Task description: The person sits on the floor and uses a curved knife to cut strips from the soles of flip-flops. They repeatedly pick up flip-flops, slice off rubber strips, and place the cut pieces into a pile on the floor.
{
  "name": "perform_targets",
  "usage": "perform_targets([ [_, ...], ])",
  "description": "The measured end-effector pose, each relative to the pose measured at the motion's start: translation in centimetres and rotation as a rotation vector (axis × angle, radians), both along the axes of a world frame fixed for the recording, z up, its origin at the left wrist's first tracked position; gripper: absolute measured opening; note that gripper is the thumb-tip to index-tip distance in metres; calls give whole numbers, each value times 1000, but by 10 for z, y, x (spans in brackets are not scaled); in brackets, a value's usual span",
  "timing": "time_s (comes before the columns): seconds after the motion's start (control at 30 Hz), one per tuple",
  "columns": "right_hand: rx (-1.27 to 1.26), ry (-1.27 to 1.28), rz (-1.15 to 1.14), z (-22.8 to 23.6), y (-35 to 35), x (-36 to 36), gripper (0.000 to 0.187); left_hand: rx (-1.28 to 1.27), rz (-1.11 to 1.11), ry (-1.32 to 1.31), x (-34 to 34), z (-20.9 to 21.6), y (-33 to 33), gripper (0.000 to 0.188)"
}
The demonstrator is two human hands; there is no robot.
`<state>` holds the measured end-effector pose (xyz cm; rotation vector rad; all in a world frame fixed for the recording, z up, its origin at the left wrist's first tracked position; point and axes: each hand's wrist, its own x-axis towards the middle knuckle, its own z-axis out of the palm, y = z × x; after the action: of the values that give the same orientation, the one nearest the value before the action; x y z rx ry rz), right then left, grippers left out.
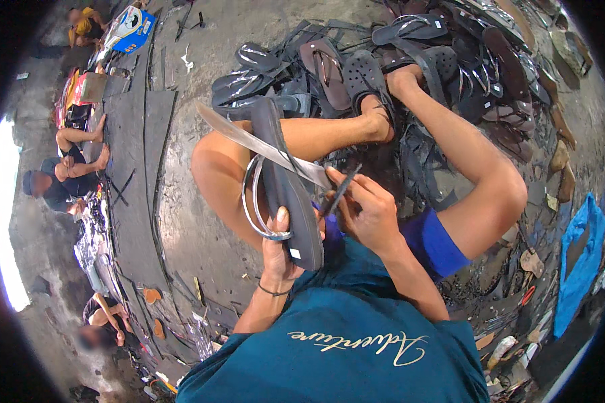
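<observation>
My left hand (279, 248) is closed around the heel half of a flip-flop (286, 191), thumb on its upper face. The flip-flop has a dark sole and shiny silver straps, and its toe end tilts away from me. In my right hand (370, 208) is a knife with a long, curved, bare metal blade (265, 144). Its blade lies across the sole, pointing up to the left, and its handle is hidden in my fingers. A thin dark strip (345, 187) sticks out at the same fingers; whether it is a rubber offcut I cannot tell.
Beyond my feet lies a heap of dark flip-flops (326, 74) and rubber scraps. Flat dark sheets (138, 168) lie along the left. Several people sit further left, one in dark clothes (57, 185). A blue box (133, 30) stands at the far left, a blue cloth (578, 262) lies at right.
</observation>
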<state>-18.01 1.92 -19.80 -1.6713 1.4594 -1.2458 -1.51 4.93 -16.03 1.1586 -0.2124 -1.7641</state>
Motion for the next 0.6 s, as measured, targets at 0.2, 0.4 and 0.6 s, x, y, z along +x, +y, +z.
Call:
perform_targets([
  [0.2, -24, -49, -165, -4, -55, 9, 31, -13, -46, -127, -11, 0, 28, 51],
  [0.4, 556, -596, 129, 31, -31, -26, 33, -194, -567, -403, 13, 3, 1, 54],
  [0.6, 121, -480, -115, 63, 4, -28, 34, -426, -366, -633, 1, 53, -72, 32],
])
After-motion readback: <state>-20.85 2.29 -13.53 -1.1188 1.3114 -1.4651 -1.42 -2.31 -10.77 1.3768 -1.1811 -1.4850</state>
